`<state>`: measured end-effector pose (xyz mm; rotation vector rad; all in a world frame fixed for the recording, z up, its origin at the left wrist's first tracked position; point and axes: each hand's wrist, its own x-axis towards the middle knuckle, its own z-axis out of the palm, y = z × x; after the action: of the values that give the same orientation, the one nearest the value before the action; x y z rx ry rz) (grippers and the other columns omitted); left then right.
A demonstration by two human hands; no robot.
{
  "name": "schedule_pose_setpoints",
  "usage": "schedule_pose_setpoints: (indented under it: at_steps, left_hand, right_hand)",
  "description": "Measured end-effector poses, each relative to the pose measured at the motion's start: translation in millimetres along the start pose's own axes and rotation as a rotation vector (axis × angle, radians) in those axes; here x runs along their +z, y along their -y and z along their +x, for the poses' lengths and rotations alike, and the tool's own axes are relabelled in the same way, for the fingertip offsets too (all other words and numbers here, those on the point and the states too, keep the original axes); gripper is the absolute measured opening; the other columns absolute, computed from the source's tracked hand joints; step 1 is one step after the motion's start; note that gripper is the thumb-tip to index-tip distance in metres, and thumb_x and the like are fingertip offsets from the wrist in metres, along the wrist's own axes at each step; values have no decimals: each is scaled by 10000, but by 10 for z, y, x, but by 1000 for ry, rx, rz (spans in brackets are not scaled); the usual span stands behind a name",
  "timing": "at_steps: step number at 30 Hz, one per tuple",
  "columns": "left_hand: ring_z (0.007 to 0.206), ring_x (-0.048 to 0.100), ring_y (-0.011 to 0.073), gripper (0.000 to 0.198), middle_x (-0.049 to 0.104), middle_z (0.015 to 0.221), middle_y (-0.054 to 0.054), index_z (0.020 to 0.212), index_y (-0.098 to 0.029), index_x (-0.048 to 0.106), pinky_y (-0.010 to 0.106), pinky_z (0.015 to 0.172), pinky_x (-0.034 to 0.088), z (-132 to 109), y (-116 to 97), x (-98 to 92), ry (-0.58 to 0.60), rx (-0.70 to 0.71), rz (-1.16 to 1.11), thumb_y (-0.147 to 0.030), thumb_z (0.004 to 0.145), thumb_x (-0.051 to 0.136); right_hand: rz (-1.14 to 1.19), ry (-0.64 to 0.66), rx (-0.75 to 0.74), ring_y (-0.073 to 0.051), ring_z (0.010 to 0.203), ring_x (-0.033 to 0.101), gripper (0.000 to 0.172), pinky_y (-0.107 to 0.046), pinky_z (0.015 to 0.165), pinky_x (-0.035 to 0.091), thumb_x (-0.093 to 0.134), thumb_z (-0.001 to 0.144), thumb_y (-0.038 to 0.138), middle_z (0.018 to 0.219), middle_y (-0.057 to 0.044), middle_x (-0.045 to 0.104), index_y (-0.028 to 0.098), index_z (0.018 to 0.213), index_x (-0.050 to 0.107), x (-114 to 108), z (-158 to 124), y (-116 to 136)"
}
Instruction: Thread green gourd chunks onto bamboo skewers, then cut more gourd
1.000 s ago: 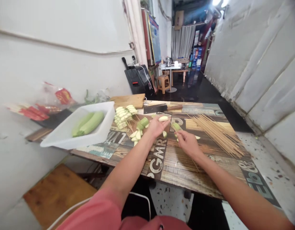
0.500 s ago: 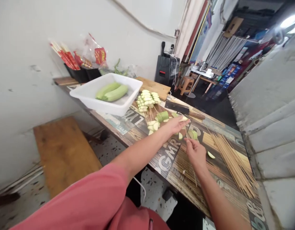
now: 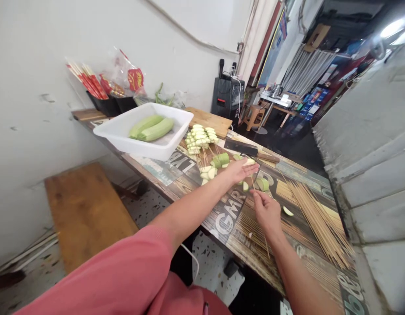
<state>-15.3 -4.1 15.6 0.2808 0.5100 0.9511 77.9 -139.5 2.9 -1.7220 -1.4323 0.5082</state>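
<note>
- Head view: I see left hand (image 3: pixel 239 171), palm up, fingers holding a pale slice (image 3: pixel 249 162).
- Right hand (image 3: pixel 267 211): fingers pinched on a stick (image 3: pixel 252 180), tip at the slice; I can't tell if pierced.
- Loose sticks (image 3: pixel 320 225) to the right on table (image 3: pixel 230 221).
- Loaded skewers (image 3: pixel 200 138) near white tub (image 3: pixel 141 149); knife (image 3: pixel 241 147) beyond left hand.

I see 2 bare forearms (image 3: pixel 195 203) reaching forward, close at the ends but apart: the left hand (image 3: pixel 243 169) palm up, fingers extended; the right hand (image 3: pixel 268 213) lower, thumb and forefinger pinched.
</note>
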Motion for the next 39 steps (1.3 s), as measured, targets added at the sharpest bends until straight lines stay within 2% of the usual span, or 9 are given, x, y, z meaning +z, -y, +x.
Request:
schedule_pose_setpoints:
  at_steps: [4,11,17,26,39]
  left_hand:
    - [893,679,218,189,639,1036,249,1026,-47,506,347,818,537,-21,10,5,13,3,37,-145,929,377]
    - [792,690,198,131,683,932,161,932,-111,515,414,821,510,54,32,-71,37,10,139,-175,924,401]
    - [768,687,170,154,694,903,144,854,-119,525,313,777,503,62,38,-59,36,17,187,-175,923,399]
    - [786,682,184,125,689,864,120,824,-137,493,371,825,490,33,39,-50,64,32,180,-177,918,422]
    - [786,683,186,120,685,850,123,818,-139,475,359,797,503,28,43,-44,73,41,192,-171,918,417]
  right_hand:
    - [2,-4,3,-164,530,494,467,-262,532,384,434,788,440,545,-10,570,112,972,711,-4,7,-13]
    - [-1,-6,1,-181,606,551,458,-266,578,408,441,785,431,628,-41,631,105,951,717,3,15,-40]
    - [5,-1,8,-176,607,555,451,-262,577,411,440,794,425,647,-40,643,106,959,713,-1,7,-16]
    - [32,-38,-5,-175,584,547,468,-276,592,415,453,774,444,615,-33,638,100,939,723,-2,5,-16]
    - [54,-45,-5,-172,552,511,500,-287,561,387,453,758,463,613,-47,631,80,934,721,11,1,-32]
